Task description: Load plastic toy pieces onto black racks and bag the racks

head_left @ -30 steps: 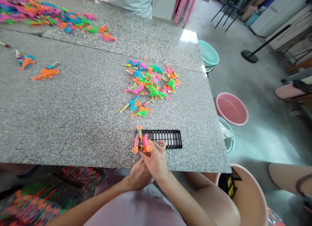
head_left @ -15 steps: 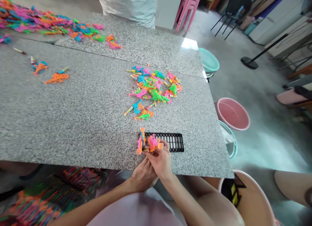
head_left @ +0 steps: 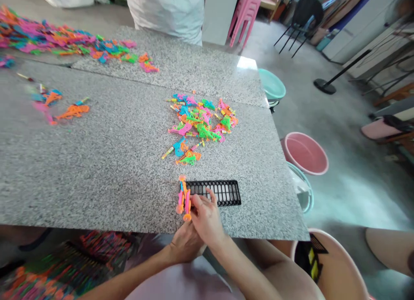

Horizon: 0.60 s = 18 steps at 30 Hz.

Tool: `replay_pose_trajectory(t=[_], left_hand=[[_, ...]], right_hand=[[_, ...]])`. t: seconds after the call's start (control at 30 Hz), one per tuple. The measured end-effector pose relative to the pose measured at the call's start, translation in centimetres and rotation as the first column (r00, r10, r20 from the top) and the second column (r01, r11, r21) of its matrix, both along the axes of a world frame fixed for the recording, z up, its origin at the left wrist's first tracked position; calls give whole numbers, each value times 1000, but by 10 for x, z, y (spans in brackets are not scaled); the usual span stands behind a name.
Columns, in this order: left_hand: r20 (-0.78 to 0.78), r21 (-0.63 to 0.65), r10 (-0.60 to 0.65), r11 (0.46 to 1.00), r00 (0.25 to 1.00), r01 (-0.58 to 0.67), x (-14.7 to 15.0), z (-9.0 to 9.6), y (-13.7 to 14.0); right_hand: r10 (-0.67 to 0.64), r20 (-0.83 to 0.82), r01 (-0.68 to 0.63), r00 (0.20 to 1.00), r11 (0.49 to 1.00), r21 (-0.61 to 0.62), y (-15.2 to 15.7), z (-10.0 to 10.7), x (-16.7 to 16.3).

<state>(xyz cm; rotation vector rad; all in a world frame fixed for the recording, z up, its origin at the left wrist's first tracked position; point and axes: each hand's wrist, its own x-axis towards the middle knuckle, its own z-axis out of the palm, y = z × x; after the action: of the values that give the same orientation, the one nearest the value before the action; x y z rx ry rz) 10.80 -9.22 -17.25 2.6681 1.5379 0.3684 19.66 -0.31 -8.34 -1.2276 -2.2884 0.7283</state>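
Note:
A black slotted plastic rack (head_left: 228, 193) lies near the front edge of the table. Brightly coloured plastic toys, orange, pink and blue, stand close together in its left end; one is a blue-and-orange toy (head_left: 182, 190). Beside it, my right hand (head_left: 207, 218) has its thumb and fingertips closed on a pink-and-orange toy (head_left: 187, 203), held upright at the rack. My left hand (head_left: 186, 243) is just below, at the table edge, near the toy's lower end. Its fingers are mostly hidden behind the toy and my right hand.
A pile of similar toys with small tubes (head_left: 202, 119) lies beyond the rack. A larger heap (head_left: 64, 41) spreads at the far left, and an orange toy (head_left: 73, 111) lies nearer. Filled racks (head_left: 45, 278) show below left. Basins, including a pink basin (head_left: 305, 153), stand at right.
The pink-and-orange toy has moved left from over the rack's middle to beside the toys at its left end. A blurred pink toy has appeared at the left of the table.

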Motion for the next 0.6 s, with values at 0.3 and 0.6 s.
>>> replay_pose_trajectory(t=[0.3, 0.6], left_hand=[[-95, 79, -31, 996, 995, 38, -22, 45, 21], [-64, 156, -35, 987, 997, 44, -18, 42, 21]], right_hand=[[130, 621, -372, 773, 886, 278, 175, 26, -35], [28, -165, -46, 986, 993, -106, 107, 6, 9]])
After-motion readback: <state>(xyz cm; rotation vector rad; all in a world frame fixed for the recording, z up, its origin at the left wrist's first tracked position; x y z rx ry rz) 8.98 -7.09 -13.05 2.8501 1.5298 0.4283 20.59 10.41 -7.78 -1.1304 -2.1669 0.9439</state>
